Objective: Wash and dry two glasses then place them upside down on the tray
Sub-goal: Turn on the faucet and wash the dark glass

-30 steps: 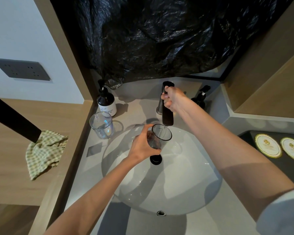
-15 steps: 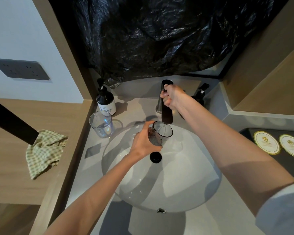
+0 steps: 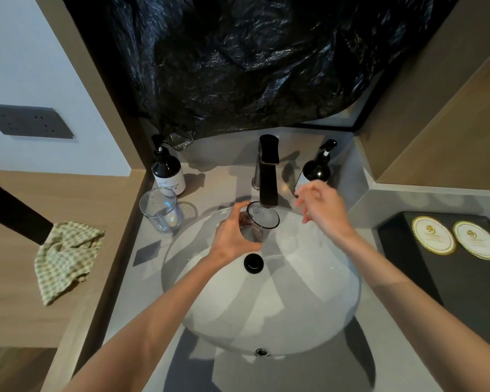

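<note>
**Glass under the tap, right hand free**

Grey stone vanity counter (image 3: 294, 372) in a wood-panelled corner, crumpled black plastic sheet (image 3: 238, 60) hanging over the back wall. Round white basin (image 3: 266, 306) sunk into the counter, black drain plug (image 3: 253, 263) near its middle.

Left hand (image 3: 232, 239) wrapped around a clear drinking glass with a dark rim (image 3: 259, 222), held upright directly below the spout of the tall black faucet (image 3: 268, 171). Whether water is running, cannot tell.

Right hand (image 3: 321, 206) above the basin's right edge, fingers spread loosely, gripping nothing, apart from the faucet.

Second clear tumbler (image 3: 160, 209) stands upright on the counter left of the basin, just in front of a dark pump bottle with a white label (image 3: 167, 171). Another dark pump bottle (image 3: 318, 165) right of the faucet.

Black rectangular tray (image 3: 450, 267) at far right carries two round white coasters with gold edging (image 3: 433, 235). Green checked cloth (image 3: 65, 256) hangs from a dark bar (image 3: 12, 213) on the left
</note>
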